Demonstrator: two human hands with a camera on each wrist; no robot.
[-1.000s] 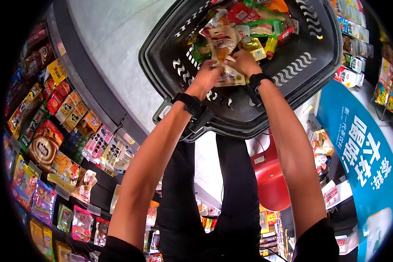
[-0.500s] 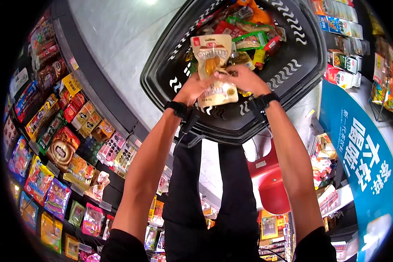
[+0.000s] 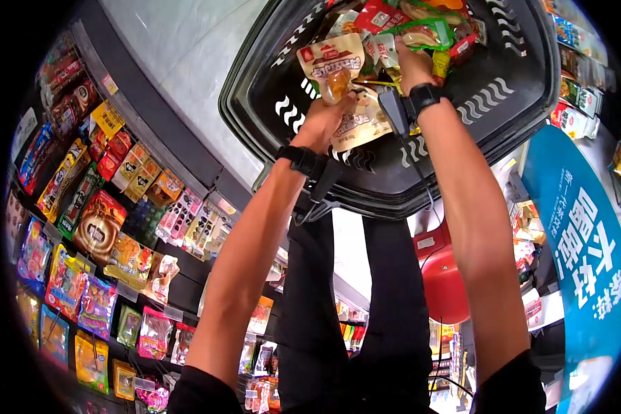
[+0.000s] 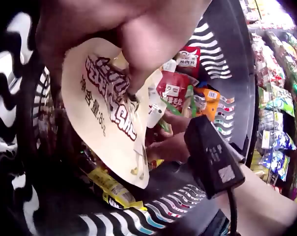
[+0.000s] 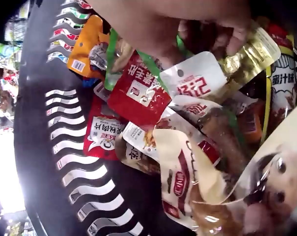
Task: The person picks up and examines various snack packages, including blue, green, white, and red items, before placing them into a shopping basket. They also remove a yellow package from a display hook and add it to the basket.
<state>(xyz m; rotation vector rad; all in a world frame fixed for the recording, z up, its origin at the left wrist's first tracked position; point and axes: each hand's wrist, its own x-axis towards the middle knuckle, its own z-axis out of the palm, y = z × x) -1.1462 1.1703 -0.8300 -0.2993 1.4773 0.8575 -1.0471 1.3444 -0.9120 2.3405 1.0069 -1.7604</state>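
Note:
My left hand (image 3: 329, 116) grips a cream snack pouch (image 3: 359, 131) at its narrow twisted middle, over the near left of the black basket (image 3: 269, 90). The pouch has a clear window with something amber-brown inside. In the left wrist view, the thumb presses across the pouch's printed face. My right hand (image 3: 415, 65) is down among the packets at the basket's far side, fingers bent, beside a green-edged packet (image 3: 424, 34). Close by the fingertips are a white packet (image 5: 195, 76) and a gold packet (image 5: 251, 59); whether the fingers pinch one, I cannot tell.
Red packets (image 5: 141, 91) and an orange one (image 5: 84, 46) fill the basket's far part. A yellow packet (image 4: 111, 187) lies near its slotted wall. Snack shelves (image 3: 83, 221) stand on the left. A blue sign (image 3: 579, 234) and a red seat (image 3: 445, 290) are on the right.
Both hands were together at the pouch's middle. The right hand has left it and moved forward and right onto the packets; the left still holds the pouch, now tilted.

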